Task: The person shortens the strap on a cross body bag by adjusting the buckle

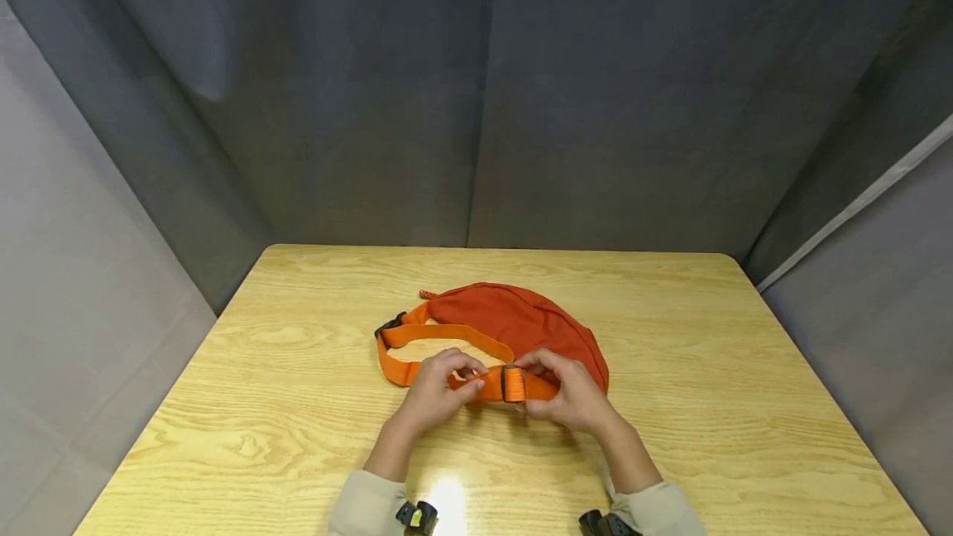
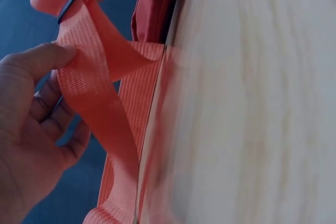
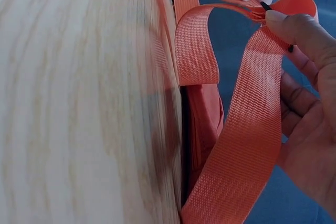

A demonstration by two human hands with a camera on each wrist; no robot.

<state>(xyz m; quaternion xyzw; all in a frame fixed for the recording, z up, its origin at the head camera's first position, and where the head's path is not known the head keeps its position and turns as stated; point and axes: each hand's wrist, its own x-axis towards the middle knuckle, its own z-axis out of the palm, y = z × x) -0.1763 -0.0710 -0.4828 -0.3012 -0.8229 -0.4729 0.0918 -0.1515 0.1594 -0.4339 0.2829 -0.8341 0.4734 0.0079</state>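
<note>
A red-orange waist bag [image 1: 514, 317] lies on the table, its curved top toward the back. Its orange webbing strap [image 1: 447, 332] loops out to the left and comes round in front of the bag. With thumb and fingers my left hand [image 1: 435, 391] pinches the strap just left of a black slide buckle [image 1: 508, 384]. On the other side my right hand [image 1: 569, 391] pinches the webbing by the buckle; in the right wrist view its thumb [image 3: 291, 24] lies right at the black bar. The webbing forms a small loop [image 3: 296, 6] through the slider.
At the strap's left end sits a black plastic clip [image 1: 390, 325]. A patterned zipper pull [image 1: 428, 294] sticks out at the bag's upper left. The light wood table [image 1: 283, 404] has a grey curtain [image 1: 372, 106] behind it and pale panels at both sides.
</note>
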